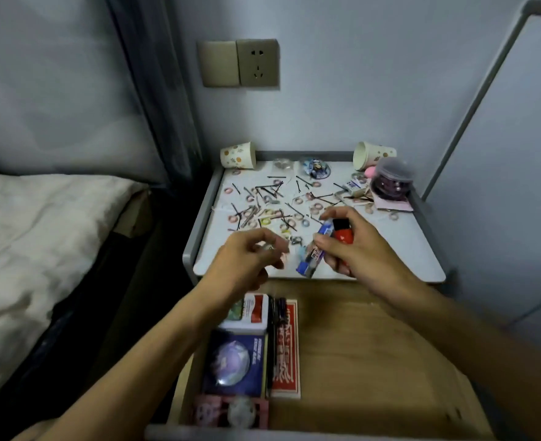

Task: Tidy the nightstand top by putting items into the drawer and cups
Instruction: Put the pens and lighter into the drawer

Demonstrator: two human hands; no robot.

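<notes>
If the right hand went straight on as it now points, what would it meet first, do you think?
Likely the scattered hairpins: the right hand, gripping a red lighter and blue packet, points toward them; its height above them is unclear.

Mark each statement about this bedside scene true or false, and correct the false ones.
1. The drawer is pulled open. True.
2. The right hand holds nothing. False: it grips a red object and a blue packet.
3. Hairpins lie scattered on the nightstand top. True.
4. The back-right paper cup stands upright. False: it is tipped over, its mouth facing left.
5. The wall socket has a plug in it. False: nothing is plugged in.
</notes>
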